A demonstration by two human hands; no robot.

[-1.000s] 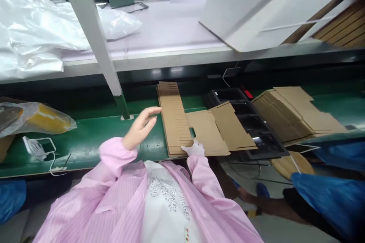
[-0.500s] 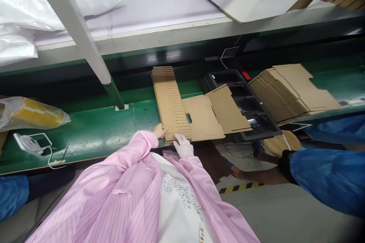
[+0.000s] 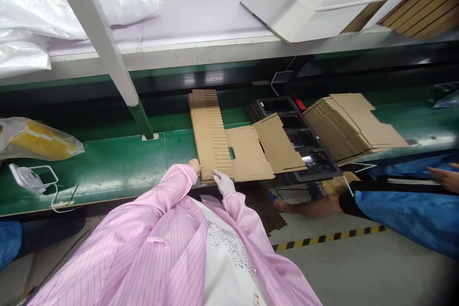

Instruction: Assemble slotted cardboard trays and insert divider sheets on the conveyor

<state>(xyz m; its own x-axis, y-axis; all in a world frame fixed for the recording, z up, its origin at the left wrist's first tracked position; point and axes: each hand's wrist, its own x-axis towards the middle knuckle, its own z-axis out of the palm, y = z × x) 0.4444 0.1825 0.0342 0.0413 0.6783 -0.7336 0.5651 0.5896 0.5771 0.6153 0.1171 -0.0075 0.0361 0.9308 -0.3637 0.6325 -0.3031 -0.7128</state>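
A long cardboard sheet (image 3: 209, 136) with a row of slits down its right side lies on a small stack of others on the green bench. At its near left corner is my bare left hand (image 3: 194, 166), closed on the edge; some of its fingers are hidden. My right hand (image 3: 224, 183), in a white glove, rests with outstretched fingers on the sheet's near edge. Touching the slit sheet's right side is a flat cardboard piece (image 3: 250, 150) with an oval hole. Another cardboard flap (image 3: 279, 143) leans over the black tray (image 3: 322, 160).
A stack of folded cardboard (image 3: 344, 124) stands right of the tray. On the left are a small white fan (image 3: 28, 179) and a bagged yellow roll (image 3: 46, 139). A white post (image 3: 96, 24) rises from the bench. A co-worker's blue sleeve (image 3: 405, 215) is close at right.
The view has tilted and shifted slightly. My right hand has moved a little left along the near edge of the slit sheet, and my left hand sits farther out at its corner.
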